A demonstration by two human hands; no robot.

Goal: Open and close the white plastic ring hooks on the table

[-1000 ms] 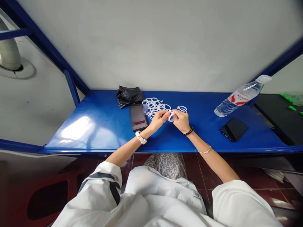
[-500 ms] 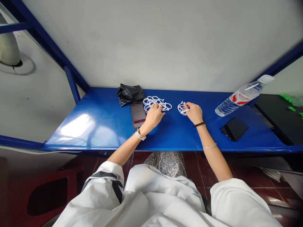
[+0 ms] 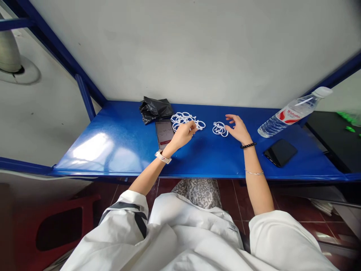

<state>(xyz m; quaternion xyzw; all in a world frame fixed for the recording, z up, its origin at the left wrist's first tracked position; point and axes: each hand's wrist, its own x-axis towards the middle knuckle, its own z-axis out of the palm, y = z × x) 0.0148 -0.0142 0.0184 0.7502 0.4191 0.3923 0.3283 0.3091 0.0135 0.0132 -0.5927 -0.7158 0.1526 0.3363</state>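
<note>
Two groups of white plastic rings with small knobs lie on the blue tabletop. At the larger pile of rings, my left hand is closed in a pinch at the pile's right front edge. White plastic shows at its fingertips, apparently part of a ring; the fingers hide the rest. Further right is the smaller cluster of rings, several overlapping. Just to the right of that cluster, my right hand holds nothing, its fingers apart and its thumb close to the rings.
A phone showing a timer lies partly under my left forearm, with a crumpled black plastic bag behind it. To the right stand a water bottle and a dark phone lying flat. A wall rises behind the table.
My right hand has let go of the rings in the smaller cluster and moved right, its fingers spreading. Over the larger pile, my left hand has gone from reaching fingers to a pinch.
</note>
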